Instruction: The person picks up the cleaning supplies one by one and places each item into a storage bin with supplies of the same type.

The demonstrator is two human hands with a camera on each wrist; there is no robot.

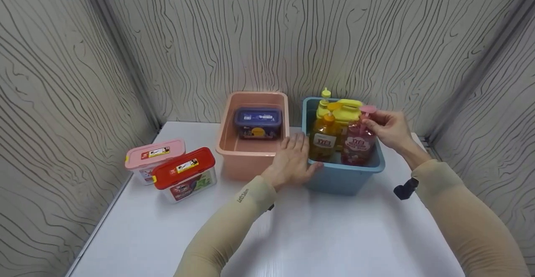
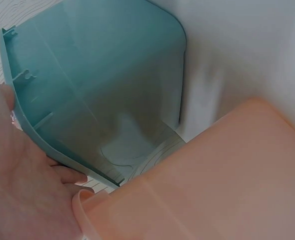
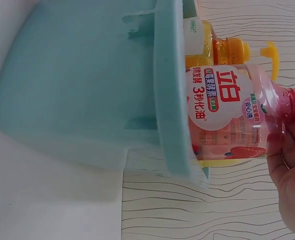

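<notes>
My right hand (image 1: 391, 128) pinches the neck of a pink pump bottle (image 1: 358, 146), its body inside the blue bin (image 1: 342, 179). In the right wrist view the pink bottle (image 3: 227, 112) shows a white label, with fingers around its neck. An orange pump bottle (image 1: 322, 141) stands beside it in the bin, with a yellow jug (image 1: 347, 112) and a yellow-capped bottle (image 1: 324, 101) behind. My left hand (image 1: 292, 160) lies with straight fingers over the gap between the blue bin and the pink bin (image 1: 250, 164), at their rims. The left wrist view shows its palm against the blue bin's rim (image 2: 47, 147).
Inside the pink bin sits a dark blue lidded box (image 1: 258, 123). Two clear boxes stand on the left of the white table (image 1: 138, 235), a red-lidded box (image 1: 186, 174) in front of a pink-lidded box (image 1: 154, 156). Wood-patterned walls (image 1: 301, 39) enclose the back and sides.
</notes>
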